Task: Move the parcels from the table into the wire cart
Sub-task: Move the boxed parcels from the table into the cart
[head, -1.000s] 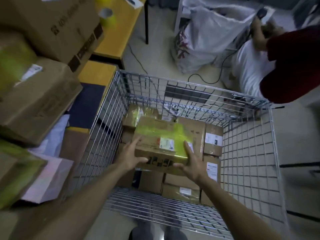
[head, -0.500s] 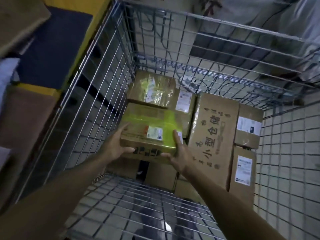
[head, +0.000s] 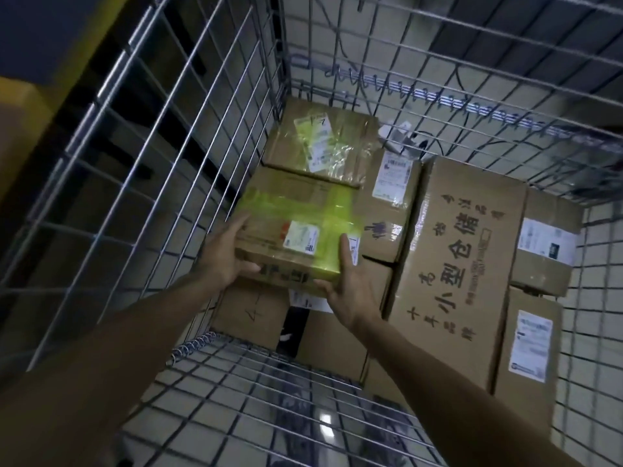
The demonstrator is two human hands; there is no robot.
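I see both hands down inside the wire cart (head: 161,163), holding the parcel (head: 296,227) (the one crossed with yellow-green tape) between them. The left hand (head: 222,257) curls round its near left corner, and the right hand (head: 350,284) clasps its near right corner, fingers up the side. The parcel lies close to the cart's left wall, over lower boxes (head: 249,315), near a tall printed box (head: 455,271); whether it rests on them I cannot tell.

Dim, soft, wide-angle edge distortion
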